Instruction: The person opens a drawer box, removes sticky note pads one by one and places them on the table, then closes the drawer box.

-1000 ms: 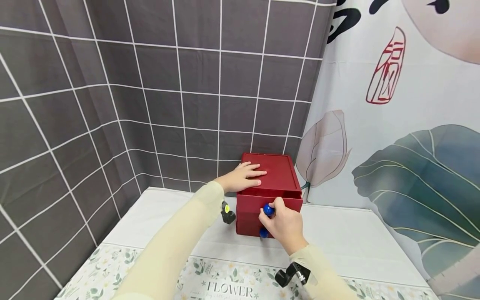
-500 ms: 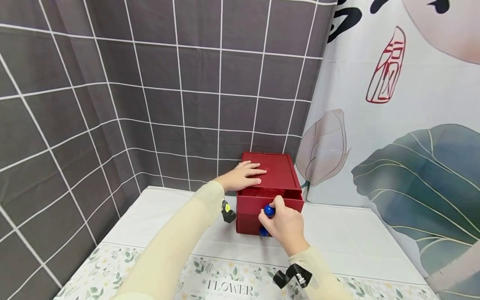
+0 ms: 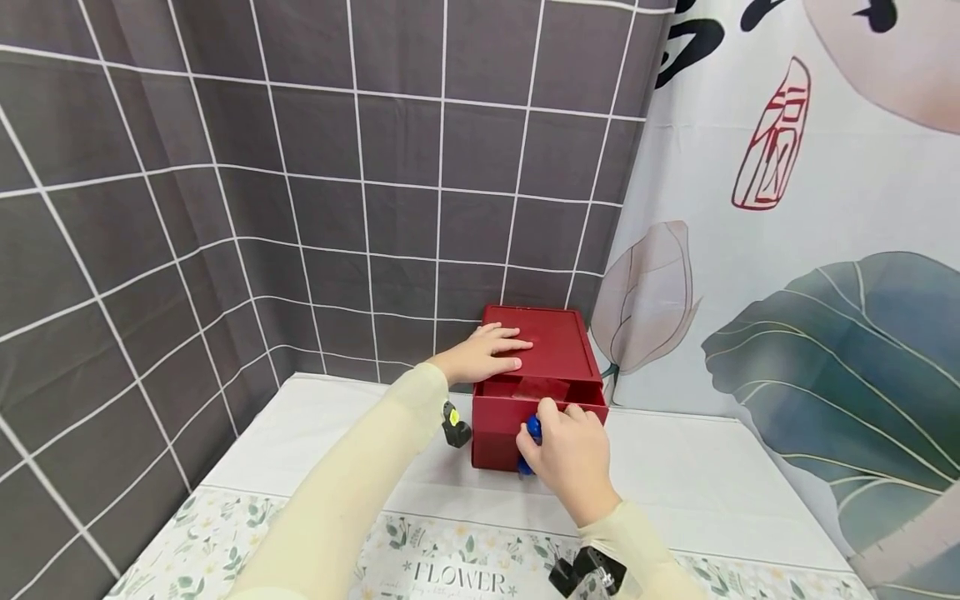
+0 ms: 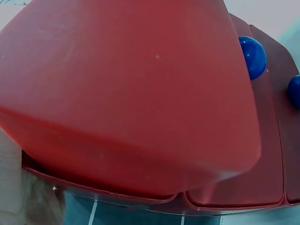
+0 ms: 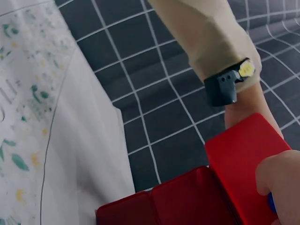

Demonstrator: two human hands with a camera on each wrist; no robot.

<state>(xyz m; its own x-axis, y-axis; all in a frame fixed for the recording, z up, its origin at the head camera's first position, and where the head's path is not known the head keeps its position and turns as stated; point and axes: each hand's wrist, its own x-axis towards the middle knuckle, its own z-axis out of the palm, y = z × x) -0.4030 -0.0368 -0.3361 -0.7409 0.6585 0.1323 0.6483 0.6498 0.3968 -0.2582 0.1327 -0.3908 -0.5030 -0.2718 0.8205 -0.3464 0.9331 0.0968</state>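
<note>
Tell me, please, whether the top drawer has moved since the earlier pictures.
Yes: the top drawer has slid farther out of the red cabinet, toward the head camera.

Smooth plas. box (image 3: 555, 337), glossy knobs (image 4: 254, 58), cloth bkgd (image 3: 322, 133)

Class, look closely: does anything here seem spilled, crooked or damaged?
Nothing stands out as odd. The top drawer sticks out of the red cabinet, but the right hand holds its blue knob, which likely explains that.
</note>
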